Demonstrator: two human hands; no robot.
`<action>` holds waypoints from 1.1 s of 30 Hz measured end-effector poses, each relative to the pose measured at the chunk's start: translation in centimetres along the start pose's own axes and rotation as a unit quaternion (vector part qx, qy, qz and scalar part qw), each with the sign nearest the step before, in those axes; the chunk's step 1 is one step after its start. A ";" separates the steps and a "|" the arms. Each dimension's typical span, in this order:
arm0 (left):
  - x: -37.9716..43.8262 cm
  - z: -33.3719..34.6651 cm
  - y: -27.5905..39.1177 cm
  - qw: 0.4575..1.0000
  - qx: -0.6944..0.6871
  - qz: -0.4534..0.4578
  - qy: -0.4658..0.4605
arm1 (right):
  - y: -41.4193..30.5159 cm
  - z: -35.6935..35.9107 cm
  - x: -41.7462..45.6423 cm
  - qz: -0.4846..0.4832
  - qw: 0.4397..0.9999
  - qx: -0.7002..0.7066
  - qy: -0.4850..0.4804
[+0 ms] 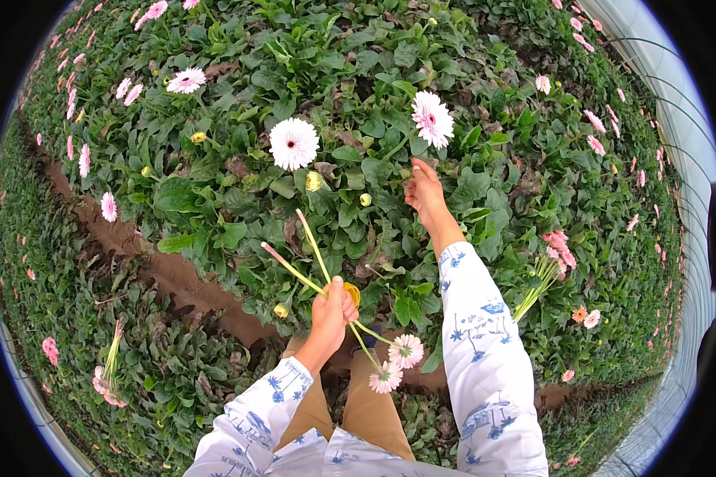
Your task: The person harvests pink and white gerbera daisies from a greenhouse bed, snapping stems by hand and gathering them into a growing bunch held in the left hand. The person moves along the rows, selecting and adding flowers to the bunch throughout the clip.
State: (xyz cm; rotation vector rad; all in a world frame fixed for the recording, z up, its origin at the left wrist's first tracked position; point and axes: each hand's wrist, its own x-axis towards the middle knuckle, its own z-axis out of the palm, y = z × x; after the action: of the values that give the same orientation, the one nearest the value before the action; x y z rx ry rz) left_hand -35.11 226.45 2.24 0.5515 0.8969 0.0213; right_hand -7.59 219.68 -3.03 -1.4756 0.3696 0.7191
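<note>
My left hand [332,313] is closed around the stems of two cut gerberas. Their pale pink flower heads [388,365] hang down to the right, and the cut stem ends [283,262] point up and left. A yellow ring-like item [352,294] shows beside the fingers; its kind is unclear. My right hand [425,192] reaches into the plants, fingers curled, just below a pink and white gerbera [432,120] still among the leaves. Whether its fingers touch a stem is hidden. A white gerbera with a dark centre [293,144] stands left of that hand.
Dense green gerbera leaves [358,119] fill the bed, with yellow buds [314,181] among them. A bunch of cut pink gerberas [543,277] lies at right, another bunch [110,369] at lower left. A brown soil path [179,280] runs between beds. Plastic sheeting [686,113] curves along the right.
</note>
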 end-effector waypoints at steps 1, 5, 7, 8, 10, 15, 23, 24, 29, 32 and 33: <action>0.6 -0.2 0.6 1.000 0.011 -0.008 -0.011 | -0.6 0.2 2.2 0.014 0.999 0.037 -0.022; 2.7 -0.7 3.3 0.998 0.053 -0.019 -0.041 | -1.3 3.2 5.7 0.047 0.996 -0.031 -0.076; 3.9 -0.7 4.2 0.996 0.071 -0.027 -0.053 | 0.0 3.0 6.0 0.067 0.987 -0.109 -0.095; 4.8 -0.7 4.4 0.995 0.082 -0.032 -0.051 | 1.3 2.5 5.4 0.059 0.987 -0.107 -0.102; 6.6 -0.7 4.7 0.992 0.114 -0.036 -0.048 | 3.2 2.1 2.0 0.040 0.988 -0.102 -0.112; 10.1 -1.9 1.8 0.961 0.273 -0.054 -0.002 | 11.6 1.0 -3.2 0.029 0.984 -0.139 -0.110; 12.0 -3.9 0.0 0.973 0.220 -0.073 0.023 | 14.7 4.9 -3.9 0.011 0.989 -0.119 -0.084; 11.8 -3.7 -0.2 0.976 0.206 -0.076 0.004 | 15.0 4.6 -3.2 0.010 0.995 -0.088 -0.045; 11.1 -3.0 -0.6 0.977 0.190 -0.092 -0.008 | 14.4 4.4 3.2 -0.010 1.000 -0.003 0.024; 11.0 -3.0 -1.4 0.977 0.192 -0.093 -0.001 | 14.7 5.3 7.1 -0.019 0.996 -0.067 0.059; 10.9 -2.4 -2.2 0.976 0.191 -0.106 -0.023 | 17.0 3.0 9.3 -0.060 0.968 -0.231 0.076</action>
State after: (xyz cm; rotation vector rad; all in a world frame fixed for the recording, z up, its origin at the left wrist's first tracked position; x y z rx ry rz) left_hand -30.48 228.29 -7.99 0.8065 0.9147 -0.3631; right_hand -12.13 223.57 -21.76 -1.9845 0.2331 0.6189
